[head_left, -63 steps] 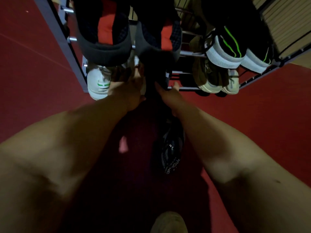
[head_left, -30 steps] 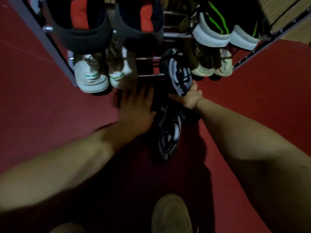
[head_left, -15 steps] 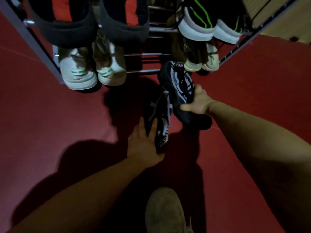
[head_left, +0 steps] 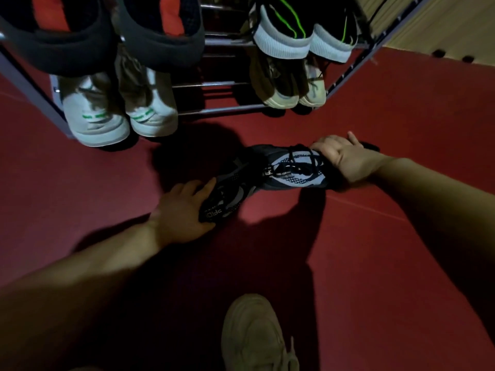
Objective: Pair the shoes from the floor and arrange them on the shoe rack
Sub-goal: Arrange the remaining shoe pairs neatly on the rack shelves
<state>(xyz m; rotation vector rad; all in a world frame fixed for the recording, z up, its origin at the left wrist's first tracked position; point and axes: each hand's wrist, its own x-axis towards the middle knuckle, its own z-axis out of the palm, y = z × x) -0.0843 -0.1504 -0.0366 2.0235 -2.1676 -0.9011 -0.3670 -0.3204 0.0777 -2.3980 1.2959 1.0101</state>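
Shoes: 2 black-and-grey mesh, alike in pattern, so judged 1 pair; low over the red floor (head_left: 80,199) just in front of the shoe rack (head_left: 219,109), not yet on it.
Near shoe (head_left: 227,194): heel toward the person, toe angled up and right, touching the other shoe's toe end.
Far shoe (head_left: 292,170): lying crosswise, laces up, heel to the right; resting or slightly lifted, cannot tell.
Left grip (head_left: 184,210): closed on the near shoe's heel, fingers along its side, thumb at the back edge.
Right grip (head_left: 345,159): curled over the far shoe's collar at the heel end.
Reason for the hold: 1 shoe per grip, heels outward, probably so both toes can be swung parallel and the pair carried as 1.
Rack contents: black-and-red pair (head_left: 80,36) top left, black pair with green lines (head_left: 284,36) top right, white pair with green stripes (head_left: 96,121) bottom left, beige pair (head_left: 281,87) bottom right; all toes outward.
Free spot: bare rails between the white and beige pairs, likely the target.
Step in hand: pairing, near the end of the task as far as visible.
Next move: turn both toes the same way, lift, set side by side on the bare rails.
Risk: soft mesh folding in the hold; heel slipping between rails.
Beige shoe (head_left: 254,336): bottom edge, likely on the person's own foot.
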